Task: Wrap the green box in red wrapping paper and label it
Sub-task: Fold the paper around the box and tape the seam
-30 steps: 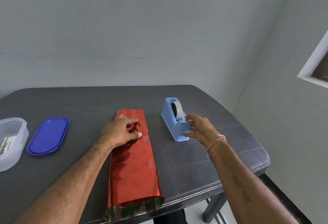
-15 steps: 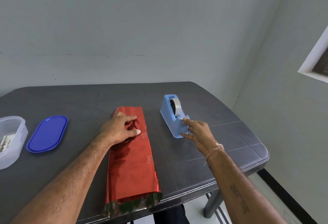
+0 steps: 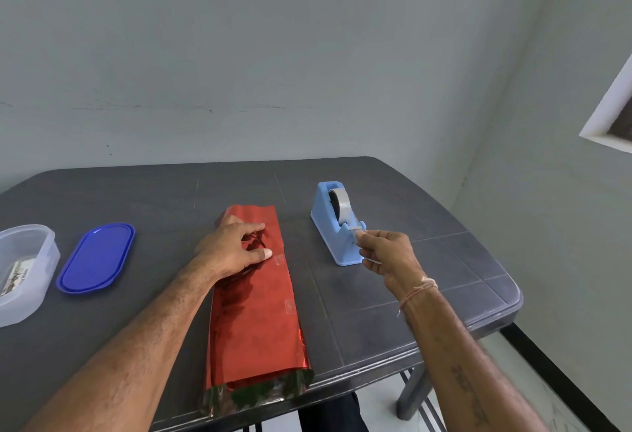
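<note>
Well, the red wrapping paper [image 3: 256,312] lay long on the surface [image 3: 410,294], from the near edge towards the wall; the green box was inside it, so it was nearly all hidden, and only a bit of dark green showed at the open near end; the left hand [image 3: 232,250] pressed down on the far part of the paper, thumb and pointing finger stretched out, I think to stop the fold from popping open; two small sticky strips [image 3: 279,259] sat along the seam near that thumb; the right hand [image 3: 383,253] was at the blue tape holder [image 3: 337,226], which stood just beside the paper, easy to reach; its fingers [image 3: 367,235] pinched the loose end of the tape [image 3: 342,207] by the cutter, likely to pull off one more bit; the near end was not folded shut yet, and I saw no label; a clear tub [image 3: 24,270] and a blue lid [image 3: 97,257] lay off to the left
</note>
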`<state>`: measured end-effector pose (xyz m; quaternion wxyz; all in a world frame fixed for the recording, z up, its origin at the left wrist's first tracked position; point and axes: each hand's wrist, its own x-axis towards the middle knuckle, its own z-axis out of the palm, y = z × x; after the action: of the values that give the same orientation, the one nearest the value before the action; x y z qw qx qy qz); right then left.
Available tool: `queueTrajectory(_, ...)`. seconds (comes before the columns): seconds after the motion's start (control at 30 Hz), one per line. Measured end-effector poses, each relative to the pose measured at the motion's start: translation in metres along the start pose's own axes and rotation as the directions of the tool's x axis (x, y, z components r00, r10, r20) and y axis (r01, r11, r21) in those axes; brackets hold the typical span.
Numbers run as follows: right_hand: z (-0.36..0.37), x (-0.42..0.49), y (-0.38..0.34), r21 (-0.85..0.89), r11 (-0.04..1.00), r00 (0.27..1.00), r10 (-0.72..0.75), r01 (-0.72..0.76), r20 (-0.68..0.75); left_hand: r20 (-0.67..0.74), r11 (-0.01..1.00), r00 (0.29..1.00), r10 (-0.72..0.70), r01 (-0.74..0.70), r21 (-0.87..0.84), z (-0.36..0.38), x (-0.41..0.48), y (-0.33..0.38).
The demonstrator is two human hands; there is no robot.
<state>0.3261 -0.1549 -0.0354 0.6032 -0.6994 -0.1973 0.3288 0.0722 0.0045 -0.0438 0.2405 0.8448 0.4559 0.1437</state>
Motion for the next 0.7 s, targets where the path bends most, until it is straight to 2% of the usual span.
queueTrajectory(0.5, 0.008, -0.007, 0.013, 0.261, 0.952, 0.986, 0.164, -0.160, 0.004, 0.003, 1.000, 1.000, -0.005, 0.006, -0.013, 0.000, 0.000, 0.001)
queueTrajectory(0.7, 0.014, -0.005, 0.025, 0.397, 0.907, 0.989, 0.149, -0.143, 0.015, 0.005, 1.000, 1.000, -0.009, 0.009, -0.016, 0.000, -0.001, 0.001)
